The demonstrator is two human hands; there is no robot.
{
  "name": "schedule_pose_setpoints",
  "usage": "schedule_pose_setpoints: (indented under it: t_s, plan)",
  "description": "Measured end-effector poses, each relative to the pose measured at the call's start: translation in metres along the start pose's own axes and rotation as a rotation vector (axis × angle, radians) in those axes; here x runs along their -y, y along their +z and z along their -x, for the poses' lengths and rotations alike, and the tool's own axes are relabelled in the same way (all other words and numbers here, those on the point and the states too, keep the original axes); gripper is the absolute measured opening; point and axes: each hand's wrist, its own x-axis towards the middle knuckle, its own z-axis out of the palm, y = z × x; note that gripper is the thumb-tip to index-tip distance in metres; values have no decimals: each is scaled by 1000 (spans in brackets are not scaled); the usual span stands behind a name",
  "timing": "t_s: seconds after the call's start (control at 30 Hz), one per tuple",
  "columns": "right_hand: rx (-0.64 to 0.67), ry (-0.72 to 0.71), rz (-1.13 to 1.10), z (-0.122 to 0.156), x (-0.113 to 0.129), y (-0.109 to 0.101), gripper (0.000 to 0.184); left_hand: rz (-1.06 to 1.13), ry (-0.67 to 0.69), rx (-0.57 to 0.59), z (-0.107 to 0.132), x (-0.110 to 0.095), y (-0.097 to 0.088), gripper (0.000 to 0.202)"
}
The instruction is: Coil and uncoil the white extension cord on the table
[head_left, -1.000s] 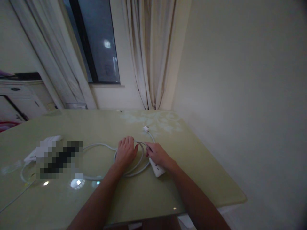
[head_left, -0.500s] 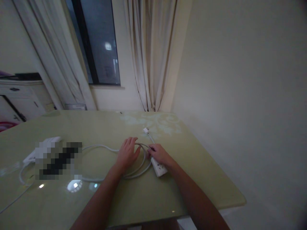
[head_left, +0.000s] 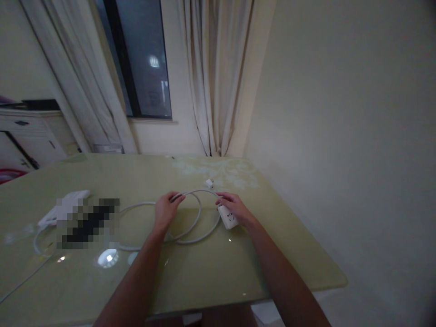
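Note:
A white power strip [head_left: 228, 216] lies on the pale green glass table [head_left: 204, 277], with its white cable [head_left: 190, 229] looped in a coil beside it. My right hand [head_left: 234, 206] rests on the far end of the strip, fingers closed over it. At the coil's left side my left hand [head_left: 165, 210] has its fingers curled round the cable. The white plug [head_left: 209, 183] lies on the table just beyond the coil.
A white device [head_left: 63, 206] and a blurred dark patch [head_left: 86, 222] sit at the table's left, with more cable trailing [head_left: 37, 247] there. Curtains [head_left: 214, 77] and a dark window [head_left: 139, 59] stand behind. A bare wall [head_left: 340, 113] runs along the right edge.
My left hand has shifted left and closed on the cable, widening the coil. The right hand has drawn the strip away from me, toward the plug.

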Motion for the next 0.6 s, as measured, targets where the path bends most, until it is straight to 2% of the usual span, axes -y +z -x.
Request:
schedule_pose_setpoints:
  t_s: [0.13,0.3,0.4,0.5,0.6]
  plan:
    - [-35,-79,141,-3,-11,7,50,-72,77,-100,4,-5,3,31]
    - [80,-229,328,2,-9,19,38,-10,287,-11,14,-19,17,31]
    - [40,-307,392,5,-6,27,34,-61,321,-12,21,-26,23,28]
    - [26,-214,347,5,-5,28,45,40,272,-40,23,-28,19,28]
    - [134,-59,208,3,-5,21,50,153,166,-217,18,-26,8,30]
